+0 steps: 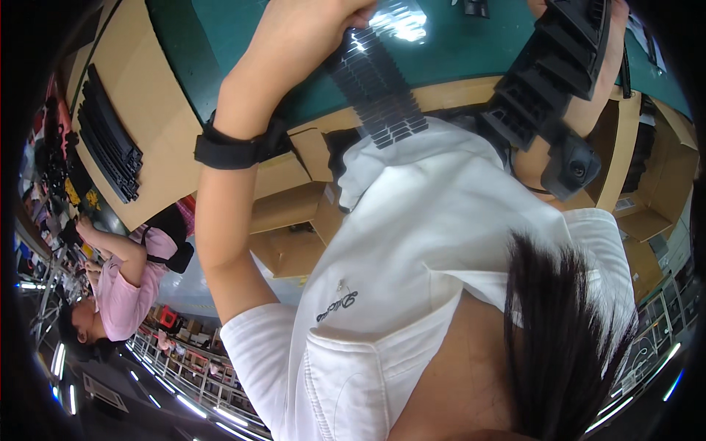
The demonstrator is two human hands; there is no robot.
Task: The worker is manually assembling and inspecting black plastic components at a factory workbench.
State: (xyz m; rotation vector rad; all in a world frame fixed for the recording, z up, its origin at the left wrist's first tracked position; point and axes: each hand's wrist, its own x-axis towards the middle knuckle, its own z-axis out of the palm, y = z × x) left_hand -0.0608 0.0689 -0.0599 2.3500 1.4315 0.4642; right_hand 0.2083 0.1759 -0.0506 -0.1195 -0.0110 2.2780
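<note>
My left hand (pixel 312 33), a black band round its wrist, reaches over the green work surface at the top, partly cut off by the picture edge. Its fingers are closed at the upper end of a dark, glossy strip (pixel 379 88) of short segments in rows. The strip's lower end reaches the table edge in front of my white shirt. On the right, my right hand (pixel 618 13) grips a long black plastic part (pixel 551 70) with ribs and deep compartments. That part hides much of the hand. A black camera-like device (pixel 570 165) sits at my right wrist.
Several long black strips (pixel 107 136) lie on a cardboard sheet (pixel 158 117) at the left. Open cardboard boxes (pixel 294 246) stand below the table edge, with another box (pixel 654 198) at the right. A small black piece (pixel 476 7) lies on the green surface (pixel 456 48). Farther left, a person in pink (pixel 132 294) works.
</note>
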